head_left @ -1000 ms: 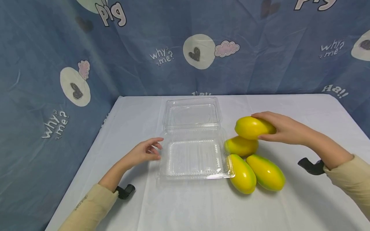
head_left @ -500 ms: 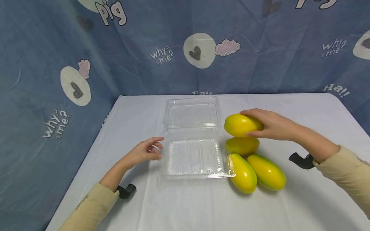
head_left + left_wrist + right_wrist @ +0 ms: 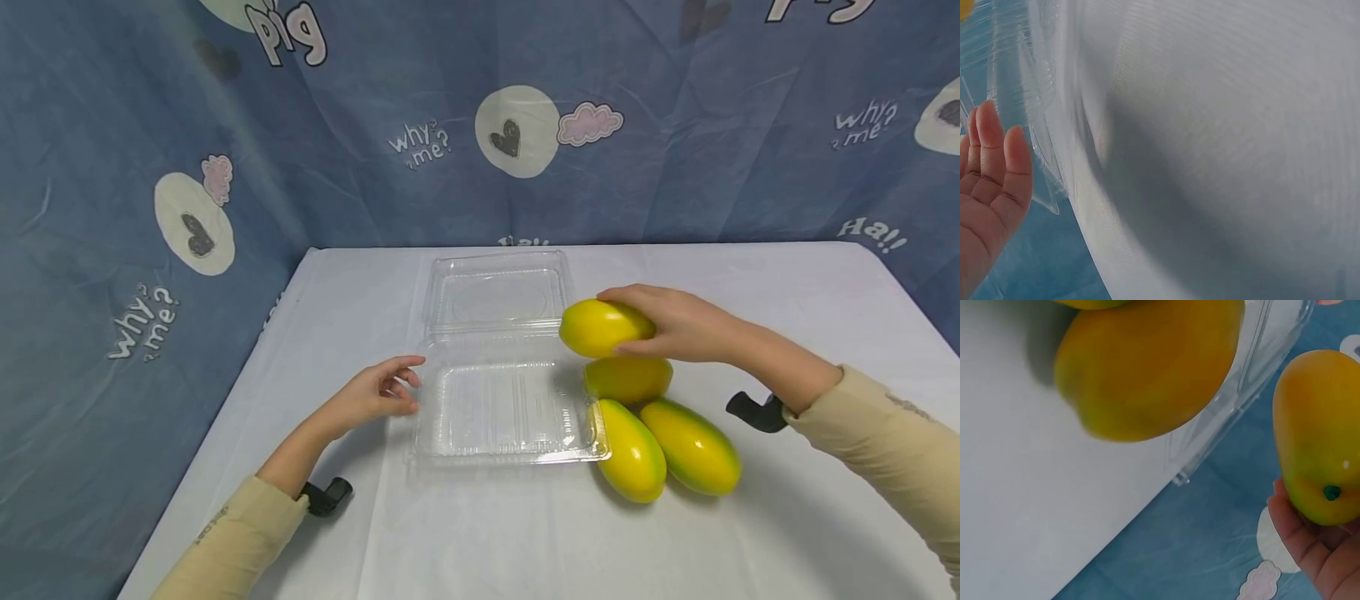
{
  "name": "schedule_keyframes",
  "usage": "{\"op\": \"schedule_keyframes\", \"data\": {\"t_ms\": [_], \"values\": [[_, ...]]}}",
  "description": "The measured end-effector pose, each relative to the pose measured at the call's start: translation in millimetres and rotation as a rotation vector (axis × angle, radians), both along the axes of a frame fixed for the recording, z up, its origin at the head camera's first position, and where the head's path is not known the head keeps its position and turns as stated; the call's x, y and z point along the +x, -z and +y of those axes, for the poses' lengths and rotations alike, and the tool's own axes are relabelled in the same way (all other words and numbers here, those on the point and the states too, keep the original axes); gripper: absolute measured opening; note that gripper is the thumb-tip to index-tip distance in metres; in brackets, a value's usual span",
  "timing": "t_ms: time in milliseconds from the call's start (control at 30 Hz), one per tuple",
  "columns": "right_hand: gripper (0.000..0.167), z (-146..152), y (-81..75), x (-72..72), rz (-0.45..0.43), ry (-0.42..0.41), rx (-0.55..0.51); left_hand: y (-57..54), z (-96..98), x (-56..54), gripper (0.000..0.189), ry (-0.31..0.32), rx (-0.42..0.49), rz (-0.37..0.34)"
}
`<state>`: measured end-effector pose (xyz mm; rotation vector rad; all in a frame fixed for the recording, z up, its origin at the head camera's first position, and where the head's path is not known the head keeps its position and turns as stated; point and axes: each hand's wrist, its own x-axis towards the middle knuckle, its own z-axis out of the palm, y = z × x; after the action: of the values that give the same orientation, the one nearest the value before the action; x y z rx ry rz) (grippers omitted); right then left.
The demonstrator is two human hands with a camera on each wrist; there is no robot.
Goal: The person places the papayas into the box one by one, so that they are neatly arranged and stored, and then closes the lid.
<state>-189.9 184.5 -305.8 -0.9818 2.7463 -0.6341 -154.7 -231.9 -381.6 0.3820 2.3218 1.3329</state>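
My right hand (image 3: 686, 325) grips a yellow mango (image 3: 592, 327) from its right side, raised over the right part of a clear plastic clamshell box (image 3: 495, 412). In the right wrist view the mango (image 3: 1325, 425) shows a small green stem end, with the fingers behind and under it. The box stands open, its lid (image 3: 498, 296) laid back towards the far edge. My left hand (image 3: 375, 392) is at the box's left side, fingers loosely bent and holding nothing. In the left wrist view the hand (image 3: 994, 187) shows its palm and fingers beside the clear plastic.
Three more mangoes lie right of the box: one (image 3: 626, 381) below the held one in the head view, one (image 3: 633, 454) against the box's front right corner, one (image 3: 693, 448) farther right. A white cloth (image 3: 480, 533) covers the table; a blue printed curtain (image 3: 360, 192) hangs behind.
My right hand has carried the mango leftwards, from above the other mangoes to over the box's right edge. The left hand, the box and the other mangoes stay in place.
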Motion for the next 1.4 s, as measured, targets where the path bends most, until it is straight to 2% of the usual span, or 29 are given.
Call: {"op": "schedule_keyframes", "data": {"t_ms": [367,633,867,1167,1400], "values": [[0.061,-14.9,2.1,-5.8,-0.013,-0.022,-0.006,-0.6,-0.1,-0.9,0.066,0.006,0.014,-0.024],[0.061,-29.6,11.1,-9.9,-0.048,-0.071,0.048,-0.9,-1.2,-0.9,0.067,0.008,0.015,-0.032],[0.055,-40.9,12.5,-12.7,-0.071,-0.076,0.076,-1.6,-0.7,-0.9,0.067,0.013,0.02,-0.034],[0.057,-54.4,14.9,-14.2,-0.031,-0.18,0.108,-1.8,-0.5,-0.3,0.067,0.014,0.024,-0.034],[0.054,-62.7,18.3,-13.1,-0.03,-0.208,0.145,-3.1,0.1,0.1,0.067,0.013,0.022,-0.035]]}}
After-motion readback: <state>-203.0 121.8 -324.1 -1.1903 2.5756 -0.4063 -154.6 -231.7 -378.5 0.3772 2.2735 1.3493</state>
